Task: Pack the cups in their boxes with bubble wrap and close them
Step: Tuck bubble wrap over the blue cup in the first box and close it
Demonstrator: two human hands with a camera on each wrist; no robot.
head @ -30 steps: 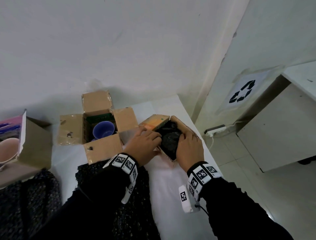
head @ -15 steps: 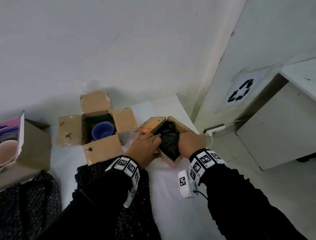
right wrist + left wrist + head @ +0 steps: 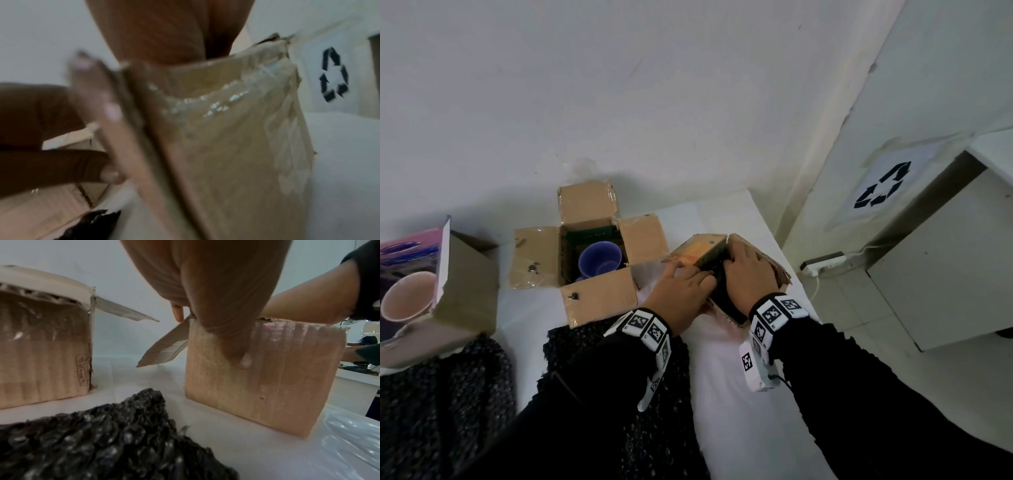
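A small cardboard box (image 3: 774, 270) stands on the white table, right of centre. Black bubble wrap (image 3: 720, 294) fills it, and any cup inside is hidden. My left hand (image 3: 681, 284) pinches the box's near-left wall, thumb (image 3: 242, 360) outside and fingers over the rim. My right hand (image 3: 748, 270) lies flat over the opening and presses down; in the right wrist view its fingers are hidden behind the box wall (image 3: 226, 129). A second box (image 3: 599, 294) stands open to the left with a purple cup (image 3: 599, 260) inside.
At the far left, a third box (image 3: 465, 291) holds a pink cup (image 3: 407, 301). Sheets of black bubble wrap (image 3: 599, 346) lie on the table (image 3: 722, 394) in front of the boxes. Past the table's right edge are a power strip (image 3: 822, 263) and a white cabinet (image 3: 945, 267).
My right hand has moved from the box's right rim onto its top, covering most of the black wrap. The far flap leans further over the opening. My left hand stays on the left wall.
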